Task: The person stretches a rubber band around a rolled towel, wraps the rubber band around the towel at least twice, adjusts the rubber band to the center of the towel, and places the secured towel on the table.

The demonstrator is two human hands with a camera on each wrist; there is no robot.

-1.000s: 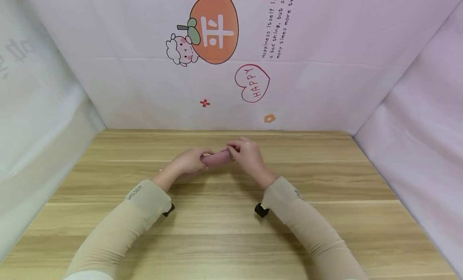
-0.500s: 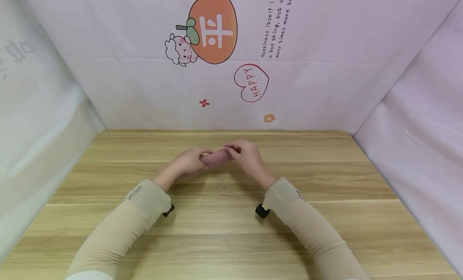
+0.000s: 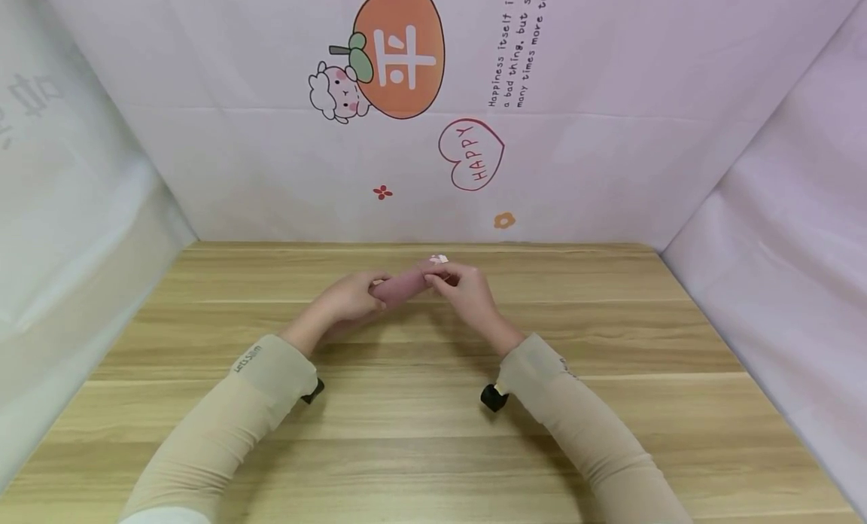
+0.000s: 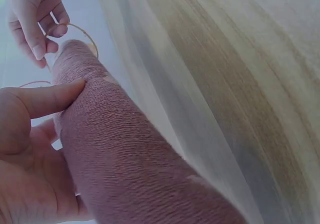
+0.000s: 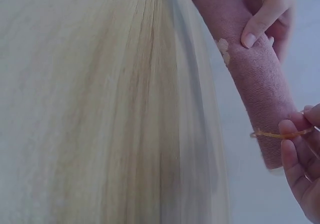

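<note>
A long mauve roll [image 3: 401, 285] with a finely ribbed, fabric-like surface slants up to the right over the table's far half. My left hand [image 3: 351, 294] grips its middle, thumb on the near side and fingers wrapped behind. At the far end, my right hand [image 3: 469, 289] pinches a thin yellow-orange rubber band [image 5: 270, 134] between thumb and fingers. The band loops around the roll near its tip, standing off from one side in the left wrist view. Past the right fingertips, a whitish end [image 3: 439, 259] of the roll shows.
The wood-grain table [image 3: 420, 449] runs back to a white printed cloth [image 3: 271, 178], with further white cloth at both sides. Black wrist cameras [image 3: 494, 397] hang below the beige sleeves [image 3: 223, 411].
The roll's far end has risen slightly and its whitish tip has come into sight beyond the right hand. My right fingers now sit a little below that tip. The left hand has shifted slightly left.
</note>
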